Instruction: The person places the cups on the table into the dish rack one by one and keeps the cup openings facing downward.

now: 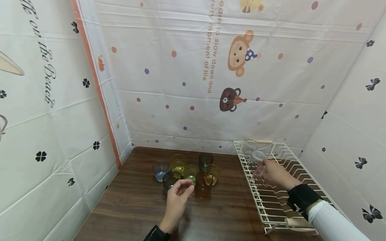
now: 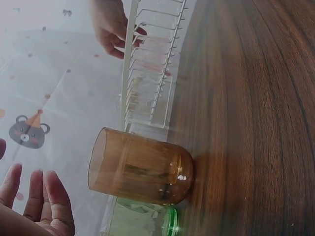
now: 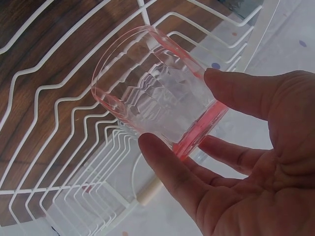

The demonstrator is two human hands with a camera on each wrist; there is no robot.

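The right hand point(image 1: 274, 174) holds a pink-tinted glass point(image 3: 157, 105) over the white wire dish rack point(image 1: 297, 204), thumb and fingers point(image 3: 172, 182) curled round its base end, mouth tilted toward the wires. To seat it well, it is best kept clear of the clear glasses point(image 1: 254, 150) at the rack's far end and lowered between two prongs. The left hand point(image 1: 178, 201) hovers with fingers loosely apart, holding nothing, near the amber glass point(image 2: 140, 167) in the cluster on the wooden surface point(image 1: 135, 204).

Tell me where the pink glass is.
The pink glass is in the right hand, tilted over the white rack on the table's right side, mouth toward the wires in the right wrist view.
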